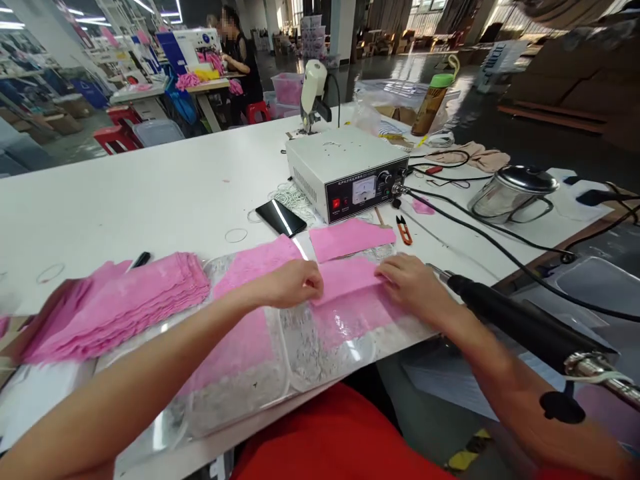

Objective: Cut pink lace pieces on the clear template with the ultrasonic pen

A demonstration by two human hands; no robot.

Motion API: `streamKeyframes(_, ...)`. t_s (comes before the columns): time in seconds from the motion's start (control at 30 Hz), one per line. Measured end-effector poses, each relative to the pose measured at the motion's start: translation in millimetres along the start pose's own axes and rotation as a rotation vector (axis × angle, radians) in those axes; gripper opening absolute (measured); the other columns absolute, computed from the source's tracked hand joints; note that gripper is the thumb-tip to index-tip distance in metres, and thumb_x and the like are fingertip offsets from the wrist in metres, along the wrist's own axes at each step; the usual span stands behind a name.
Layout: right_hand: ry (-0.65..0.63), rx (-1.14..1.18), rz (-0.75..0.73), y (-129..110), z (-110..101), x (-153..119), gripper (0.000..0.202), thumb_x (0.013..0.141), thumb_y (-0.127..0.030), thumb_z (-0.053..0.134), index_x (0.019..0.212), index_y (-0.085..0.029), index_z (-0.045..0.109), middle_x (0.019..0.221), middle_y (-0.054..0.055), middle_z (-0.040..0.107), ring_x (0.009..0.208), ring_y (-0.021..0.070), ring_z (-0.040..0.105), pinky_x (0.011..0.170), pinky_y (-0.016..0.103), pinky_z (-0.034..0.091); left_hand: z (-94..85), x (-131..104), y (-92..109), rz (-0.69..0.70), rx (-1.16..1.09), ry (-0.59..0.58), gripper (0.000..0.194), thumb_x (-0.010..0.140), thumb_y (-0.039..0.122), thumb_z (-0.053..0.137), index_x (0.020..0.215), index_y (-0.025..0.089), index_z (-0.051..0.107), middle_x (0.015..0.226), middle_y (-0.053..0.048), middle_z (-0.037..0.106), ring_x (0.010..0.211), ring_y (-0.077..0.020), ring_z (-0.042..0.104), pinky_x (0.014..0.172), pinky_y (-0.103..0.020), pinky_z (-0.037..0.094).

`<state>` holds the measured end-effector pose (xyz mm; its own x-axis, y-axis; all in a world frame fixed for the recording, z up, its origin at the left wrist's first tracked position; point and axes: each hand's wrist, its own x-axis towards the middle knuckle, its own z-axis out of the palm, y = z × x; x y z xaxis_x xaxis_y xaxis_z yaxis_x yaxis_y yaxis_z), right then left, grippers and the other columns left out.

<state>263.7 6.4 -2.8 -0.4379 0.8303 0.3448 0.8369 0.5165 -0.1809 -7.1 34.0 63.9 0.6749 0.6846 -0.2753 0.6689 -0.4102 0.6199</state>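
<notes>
Both hands are at one pink fabric piece point(350, 277) over a clear plastic template point(310, 357) at the table's front edge. My left hand point(297, 283) is closed, pinching the fabric's left edge. At its right edge, my right hand point(413, 287) has its fingertips bent together on the cloth. More pink fabric shows beneath the transparent sheet. Just behind lies a separate pink strip point(350, 239), and another pink piece point(255, 267) is partly hidden by my left wrist. A thick stack of pink fabric point(135, 303) sits to the left, with a black pen point(140, 260) by it.
A grey control box point(367, 193) stands behind the fabric, beside a black phone point(281, 218) and orange thread snips point(403, 230). A black handheld tool point(520, 323) with a cable is over my right forearm. A glass mug point(515, 193) stands at right. A person sits far back.
</notes>
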Motion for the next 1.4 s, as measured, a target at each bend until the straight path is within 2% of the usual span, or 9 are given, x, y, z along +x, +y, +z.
streamKeyframes(0.1, 0.072, -0.046, -0.175, -4.6, -2.6, -35.2, 0.02, 0.084, -0.008, 0.05, 0.083, -0.018, 0.067, 0.083, 0.007, 0.068, 0.078, 0.0203, 0.057, 0.072, 0.033, 0.044, 27.5, -9.8, 6.0, 0.027, 0.018, -0.053, 0.018, 0.076, 0.01, 0.055, 0.067, 0.02, 0.066, 0.085, 0.0, 0.063, 0.08, -0.0146, 0.059, 0.076, -0.025, 0.043)
streamKeyframes(0.2, 0.112, -0.059, -0.243, -6.8, -3.5, -52.7, 0.021, 0.086, -0.007, 0.048, 0.087, -0.018, 0.067, 0.083, 0.007, 0.067, 0.079, 0.0199, 0.057, 0.074, 0.033, 0.046, 42.3, -13.8, 9.4, 0.037, 0.055, -0.063, 0.019, 0.078, 0.008, 0.057, 0.067, 0.02, 0.066, 0.084, -0.001, 0.063, 0.085, -0.0163, 0.058, 0.082, -0.028, 0.041)
streamKeyframes(0.37, 0.181, -0.083, -0.239, -0.5, -0.7, -61.1, 0.027, 0.086, -0.004, 0.047, 0.095, -0.02, 0.067, 0.088, 0.007, 0.069, 0.085, 0.0204, 0.061, 0.079, 0.035, 0.049, 51.8, -16.8, 11.6, 0.025, 0.114, -0.061, 0.021, 0.079, 0.006, 0.056, 0.069, 0.02, 0.067, 0.085, -0.001, 0.062, 0.089, -0.0176, 0.057, 0.091, -0.033, 0.037)
streamKeyframes(0.67, 0.182, 0.012, -0.142, 11.0, 1.9, -81.7, 0.032, 0.086, -0.008, 0.05, 0.11, -0.022, 0.065, 0.101, 0.009, 0.067, 0.096, 0.0233, 0.064, 0.085, 0.038, 0.053, 59.8, -18.0, 13.2, 0.001, 0.143, -0.059, 0.019, 0.084, 0.009, 0.056, 0.074, 0.019, 0.069, 0.09, -0.001, 0.062, 0.092, -0.0175, 0.056, 0.09, -0.033, 0.037)
streamKeyframes(0.77, 0.208, 0.049, -0.15, -1.8, -6.1, -79.2, 0.033, 0.085, -0.007, 0.053, 0.114, -0.02, 0.062, 0.103, 0.01, 0.067, 0.097, 0.0234, 0.064, 0.085, 0.037, 0.053, 60.7, -19.2, 11.7, 0.001, 0.137, -0.06, 0.018, 0.086, 0.012, 0.057, 0.076, 0.018, 0.069, 0.091, -0.001, 0.062, 0.093, -0.0172, 0.056, 0.092, -0.034, 0.038)
streamKeyframes(0.87, 0.217, 0.169, -0.19, -29.4, -11.0, -68.4, 0.028, 0.085, -0.007, 0.055, 0.108, -0.021, 0.062, 0.094, 0.007, 0.067, 0.09, 0.02, 0.064, 0.08, 0.033, 0.053, 61.5, -20.1, 10.1, 0.001, 0.133, -0.052, 0.017, 0.086, 0.012, 0.057, 0.076, 0.018, 0.069, 0.09, -0.001, 0.062, 0.092, -0.0166, 0.056, 0.091, -0.032, 0.039)
streamKeyframes(1.07, 0.14, 0.348, -0.271, -86.4, 5.8, -39.3, 0.01, 0.084, -0.01, 0.059, 0.09, -0.018, 0.061, 0.079, 0.005, 0.064, 0.073, 0.016, 0.055, 0.063, 0.028, 0.047, 61.3, -21.1, 10.7, 0.002, 0.142, -0.039, 0.016, 0.084, 0.009, 0.058, 0.076, 0.018, 0.069, 0.088, -0.001, 0.063, 0.089, -0.0167, 0.058, 0.084, -0.029, 0.042)
streamKeyframes(1.23, 0.146, 0.333, -0.296, -95.5, 24.6, -33.4, 0.008, 0.086, -0.012, 0.056, 0.081, -0.018, 0.06, 0.075, 0.005, 0.062, 0.07, 0.0157, 0.052, 0.062, 0.028, 0.043, 61.2, -20.0, 10.0, -0.013, 0.127, -0.014, 0.011, 0.083, 0.013, 0.062, 0.077, 0.018, 0.071, 0.087, -0.001, 0.063, 0.085, -0.0161, 0.059, 0.079, -0.026, 0.044)
streamKeyframes(1.4, 0.125, 0.39, -0.268, -93.9, 29.1, -34.4, 0.011, 0.088, -0.011, 0.054, 0.081, -0.018, 0.06, 0.074, 0.004, 0.061, 0.07, 0.0148, 0.053, 0.062, 0.027, 0.043, 61.4, -20.8, 6.2, 0.006, 0.081, 0.022, 0.014, 0.082, 0.01, 0.062, 0.075, 0.019, 0.071, 0.085, 0.0, 0.063, 0.082, -0.0147, 0.06, 0.076, -0.024, 0.044)
